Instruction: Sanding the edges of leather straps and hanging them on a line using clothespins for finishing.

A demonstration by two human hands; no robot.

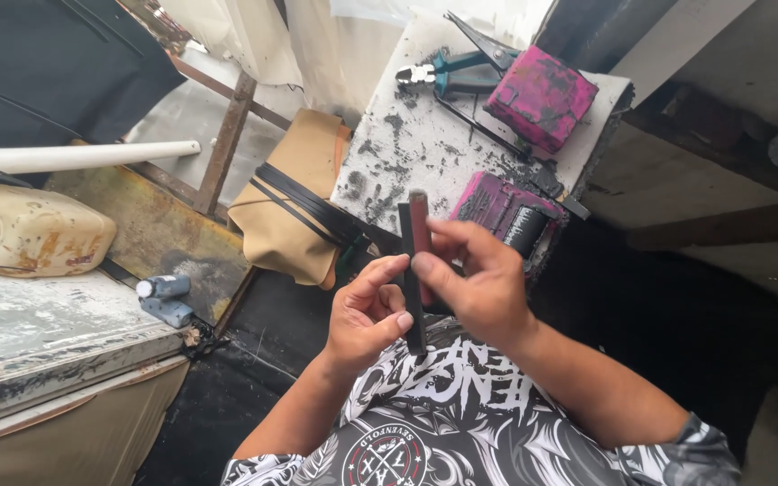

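Wearer: a person in a black shirt with white printed patterns, both bare forearms raised in front of the chest.
Left hand: curled around the lower part of a thin black strip, thumb and forefinger pinching it.
Right hand: fingertips closed on a reddish-brown strip, held upright against the black one.
Held pieces: two narrow, flat, straight strips laid face to face (the black one longer, its lower end reaching down past the left palm); the brown one has a dull, darker top end.
Position: between the two hands, above the lap, just in front of the work block.
Work block: a pale slab, stained with black smears, tilted toward the wearer.
On the block, near edge: a magenta-stained box with a black roll in it.
On the block, far end: a second magenta block, teal-handled pliers beside it.
Left of the block: tan folded material crossed by black bands.
Far left: a cream plastic jug, a white pipe above it.
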